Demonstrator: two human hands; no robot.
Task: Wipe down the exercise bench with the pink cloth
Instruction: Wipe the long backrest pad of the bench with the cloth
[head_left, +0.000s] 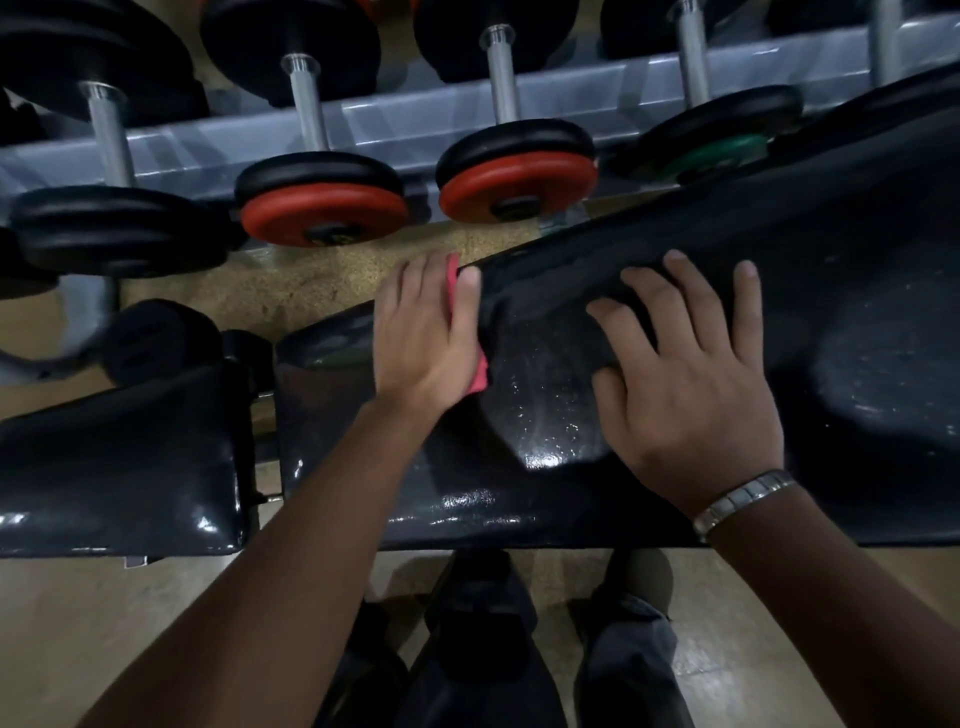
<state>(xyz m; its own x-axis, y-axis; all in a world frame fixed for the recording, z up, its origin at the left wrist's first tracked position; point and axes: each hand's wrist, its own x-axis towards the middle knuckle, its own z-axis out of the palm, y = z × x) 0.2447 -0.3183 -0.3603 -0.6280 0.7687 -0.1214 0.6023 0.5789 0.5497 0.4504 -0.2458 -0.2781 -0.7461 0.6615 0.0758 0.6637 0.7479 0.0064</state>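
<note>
The black padded exercise bench (857, 322) runs across the middle of the view, its back pad rising toward the right and the seat pad (119, 457) at the left. My left hand (421, 332) presses the pink cloth (480, 374) against the far edge of the back pad; only thin strips of cloth show beside my fingers and palm. My right hand (685, 364) lies flat on the pad with its fingers spread and holds nothing. A metal watch band is on that wrist. Wet, shiny patches show on the pad between my hands.
A grey dumbbell rack (415, 119) stands just beyond the bench, holding dumbbells with black, red (322, 213) and green (722, 156) ends. A narrow strip of tan floor (291, 286) separates the rack from the bench. My legs (618, 660) stand at the near side.
</note>
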